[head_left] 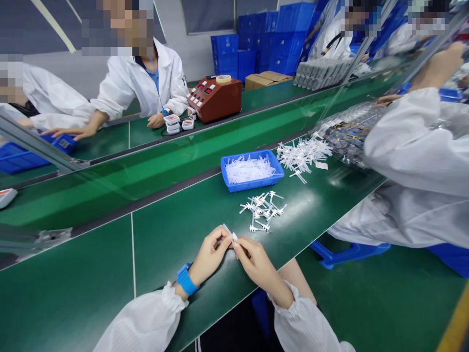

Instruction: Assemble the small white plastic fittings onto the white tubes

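Observation:
My left hand (214,249) and my right hand (255,259) meet above the green bench, fingertips closed in pinches. Between them is a small white plastic fitting (234,236), with a short translucent tube (226,228) sticking up past my left fingers. The left fingers grip the tube side, the right fingers the fitting; their exact join is hidden. Just beyond lies a small pile of white fittings with tubes (261,211). Behind that pile, a blue tray (252,186) is full of loose translucent tube pieces (249,169).
A larger heap of white tubed parts (302,155) lies right of the tray, near bagged wires (348,134). A co-worker's sleeve (414,137) is close on my right. Across the raised green conveyor (154,166), another person sits by a brown control box (216,100).

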Demonstrator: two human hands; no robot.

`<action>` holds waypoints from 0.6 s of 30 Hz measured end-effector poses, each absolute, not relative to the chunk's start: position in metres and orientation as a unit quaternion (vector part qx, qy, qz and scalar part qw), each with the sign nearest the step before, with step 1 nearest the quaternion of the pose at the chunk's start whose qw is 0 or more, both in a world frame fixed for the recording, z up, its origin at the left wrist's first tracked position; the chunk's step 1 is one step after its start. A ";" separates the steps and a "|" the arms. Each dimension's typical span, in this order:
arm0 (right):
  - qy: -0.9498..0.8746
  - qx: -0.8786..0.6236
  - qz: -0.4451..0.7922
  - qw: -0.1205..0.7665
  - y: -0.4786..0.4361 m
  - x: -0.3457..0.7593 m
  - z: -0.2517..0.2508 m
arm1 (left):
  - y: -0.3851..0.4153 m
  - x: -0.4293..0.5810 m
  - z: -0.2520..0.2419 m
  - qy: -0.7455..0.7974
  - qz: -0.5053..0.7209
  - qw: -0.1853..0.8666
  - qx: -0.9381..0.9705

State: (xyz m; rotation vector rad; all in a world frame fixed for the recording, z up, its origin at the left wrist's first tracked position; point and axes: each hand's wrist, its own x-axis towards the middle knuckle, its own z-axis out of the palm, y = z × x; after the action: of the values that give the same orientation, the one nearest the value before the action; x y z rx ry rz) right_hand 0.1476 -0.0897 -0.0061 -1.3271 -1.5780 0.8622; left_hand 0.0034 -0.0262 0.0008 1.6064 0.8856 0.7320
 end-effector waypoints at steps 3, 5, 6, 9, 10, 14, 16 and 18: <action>-0.636 -0.537 0.343 0.435 -0.090 0.147 -0.006 | -0.026 0.004 0.000 0.373 0.310 0.549 0.681; -0.635 -0.539 0.342 0.434 -0.090 0.147 -0.006 | -0.025 0.003 0.000 0.372 0.308 0.549 0.682; -0.634 -0.539 0.343 0.435 -0.090 0.147 -0.007 | -0.025 0.003 0.000 0.371 0.308 0.550 0.682; -0.632 -0.537 0.348 0.436 -0.090 0.147 -0.007 | -0.025 0.003 0.001 0.370 0.306 0.551 0.683; -0.632 -0.537 0.349 0.437 -0.090 0.147 -0.007 | -0.025 0.003 0.001 0.370 0.305 0.552 0.682; -0.631 -0.536 0.345 0.441 -0.090 0.147 -0.007 | -0.026 0.003 0.001 0.372 0.306 0.554 0.679; -0.631 -0.537 0.343 0.443 -0.090 0.147 -0.007 | -0.026 0.003 0.001 0.374 0.307 0.554 0.678; -0.630 -0.538 0.341 0.443 -0.089 0.147 -0.008 | -0.026 0.003 0.002 0.374 0.307 0.555 0.677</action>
State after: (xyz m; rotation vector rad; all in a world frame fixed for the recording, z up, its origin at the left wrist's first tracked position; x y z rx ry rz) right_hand 0.1470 -0.0894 -0.0077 -1.3342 -1.5635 0.8468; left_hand 0.0032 -0.0262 0.0018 1.5989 0.8834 0.7245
